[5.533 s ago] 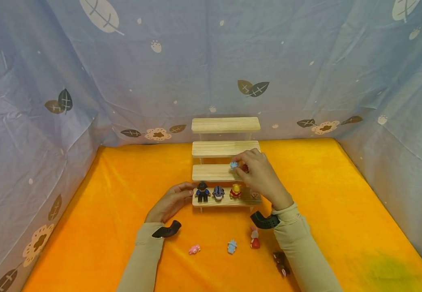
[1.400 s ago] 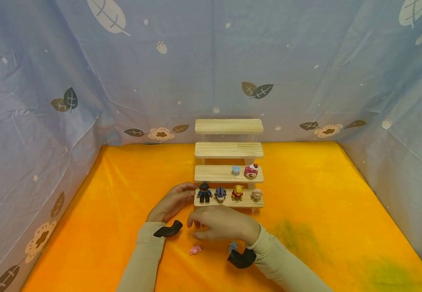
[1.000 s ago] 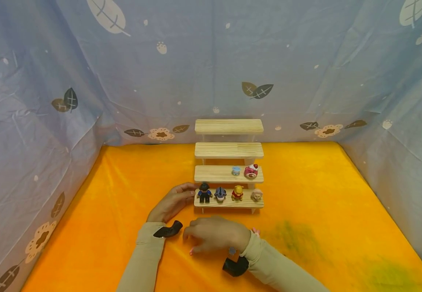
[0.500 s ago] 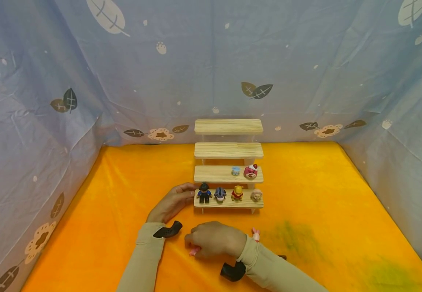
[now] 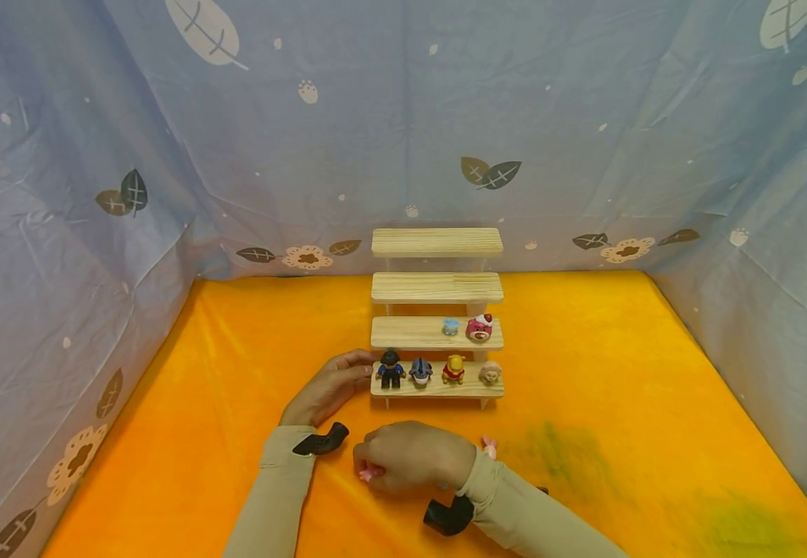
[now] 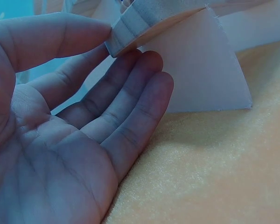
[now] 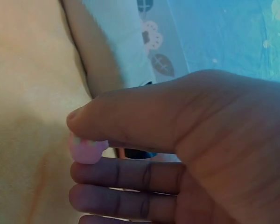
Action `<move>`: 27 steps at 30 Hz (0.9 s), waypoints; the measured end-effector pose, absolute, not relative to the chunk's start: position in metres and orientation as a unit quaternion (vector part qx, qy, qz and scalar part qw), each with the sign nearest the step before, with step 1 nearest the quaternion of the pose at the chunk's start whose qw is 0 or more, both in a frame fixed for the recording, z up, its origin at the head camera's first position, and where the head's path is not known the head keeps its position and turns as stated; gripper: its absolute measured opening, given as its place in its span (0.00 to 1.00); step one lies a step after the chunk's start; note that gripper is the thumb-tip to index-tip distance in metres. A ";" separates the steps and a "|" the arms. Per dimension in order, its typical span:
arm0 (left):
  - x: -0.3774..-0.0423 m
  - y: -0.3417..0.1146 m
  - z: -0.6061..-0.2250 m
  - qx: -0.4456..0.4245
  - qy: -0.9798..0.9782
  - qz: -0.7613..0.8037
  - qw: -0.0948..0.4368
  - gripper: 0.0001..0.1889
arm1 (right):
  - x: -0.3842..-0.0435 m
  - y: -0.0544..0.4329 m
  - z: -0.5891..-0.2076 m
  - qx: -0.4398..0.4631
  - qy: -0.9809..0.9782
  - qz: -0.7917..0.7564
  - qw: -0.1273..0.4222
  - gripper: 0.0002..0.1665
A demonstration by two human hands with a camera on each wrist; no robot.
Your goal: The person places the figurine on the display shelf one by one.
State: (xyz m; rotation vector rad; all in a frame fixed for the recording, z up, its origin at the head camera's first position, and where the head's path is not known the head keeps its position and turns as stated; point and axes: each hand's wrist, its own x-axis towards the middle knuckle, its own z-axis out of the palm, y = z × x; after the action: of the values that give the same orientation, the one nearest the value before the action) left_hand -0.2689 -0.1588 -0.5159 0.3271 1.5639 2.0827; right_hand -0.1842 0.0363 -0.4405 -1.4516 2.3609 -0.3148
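My right hand (image 5: 417, 456) is low over the orange cloth in front of the stand, pinching a small pink toy figure (image 7: 86, 153) between thumb and index finger. Most of the figure is covered by the fingers. At the left end of the tiered wooden stand (image 5: 438, 287), my left hand (image 5: 329, 387) grips the lowest shelf, thumb at its corner and fingertips beneath. That shelf bears a black-haired toy figure (image 5: 391, 370), a grey-blue donkey figure (image 5: 420, 372), a yellow bear in red (image 5: 454, 370) and a beige figure (image 5: 490, 373).
On the second shelf are a light blue figure (image 5: 450, 326) and a dark pink bear head (image 5: 479, 328). A pink-eared figure (image 5: 490, 446) lies on the orange cloth (image 5: 619, 387), partly behind the right wrist. A patterned grey-blue curtain (image 5: 403, 116) encloses the back and sides.
Earlier my right hand put the light blue figure on the second shelf. It then came down to the cloth and took hold of the pink figure. My left hand stayed at the stand.
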 end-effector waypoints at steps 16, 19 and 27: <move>-0.270 -0.158 -0.518 0.121 0.575 0.769 0.253 0.12 | -0.190 0.044 -0.421 -0.511 0.812 -0.195 0.204 0.07; -0.269 -0.158 -0.518 0.130 0.575 0.767 0.254 0.12 | -0.191 0.044 -0.418 -0.513 0.805 -0.216 0.207 0.07; -0.269 -0.159 -0.517 0.133 0.577 0.763 0.257 0.12 | -0.187 0.047 -0.410 -0.536 0.790 -0.234 0.184 0.12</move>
State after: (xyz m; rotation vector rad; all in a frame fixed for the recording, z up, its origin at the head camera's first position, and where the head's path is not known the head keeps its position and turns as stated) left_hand -0.2689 -0.1591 -0.5170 0.3612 1.5666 2.0715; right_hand -0.1868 0.0471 -0.4102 -1.5127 2.2279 -0.6585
